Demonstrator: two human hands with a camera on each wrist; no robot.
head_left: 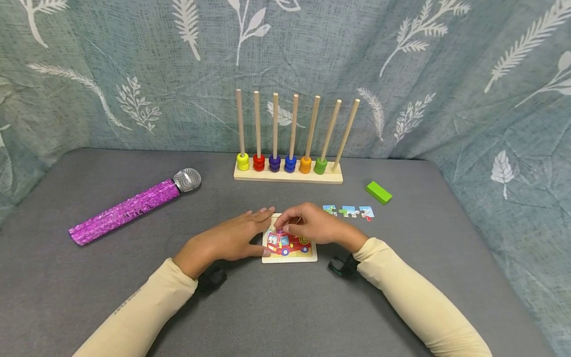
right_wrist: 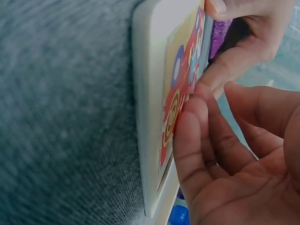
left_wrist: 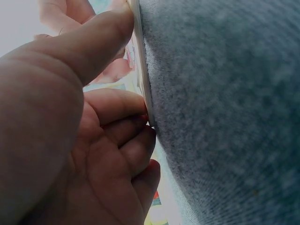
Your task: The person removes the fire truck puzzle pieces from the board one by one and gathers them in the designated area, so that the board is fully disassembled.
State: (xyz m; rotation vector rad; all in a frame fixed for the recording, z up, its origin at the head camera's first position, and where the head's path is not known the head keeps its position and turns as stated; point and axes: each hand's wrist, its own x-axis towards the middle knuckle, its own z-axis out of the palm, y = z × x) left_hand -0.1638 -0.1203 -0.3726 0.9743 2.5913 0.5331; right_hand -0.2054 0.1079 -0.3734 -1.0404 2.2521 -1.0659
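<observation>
We have the puzzle board (head_left: 292, 260) on the tabletop (head_left: 285, 312) in front of us, between our hands, its fire-engine picture (head_left: 290, 245) largely filled in. Our left hand (head_left: 236, 239) lies spread at the board's left side, thumb at the near corner and fingers along the edge, gripping nothing and apparently steadying it. Our right hand (head_left: 322, 225) bends over the upper part, fingertips touching the picture and thumb apart from them; we cannot tell whether a piece lies beneath.

We judge the step in hand to be seating or pressing a piece into place. Three loose pieces (head_left: 349, 211) lie in a row beyond our right hand, with the green block (head_left: 379, 193) past them. The next move probably calls for checking that this spot lies flat, then lifting one loose piece, turning it to match its neighbours, and keeping our left hand against the board so nothing slides.
</observation>
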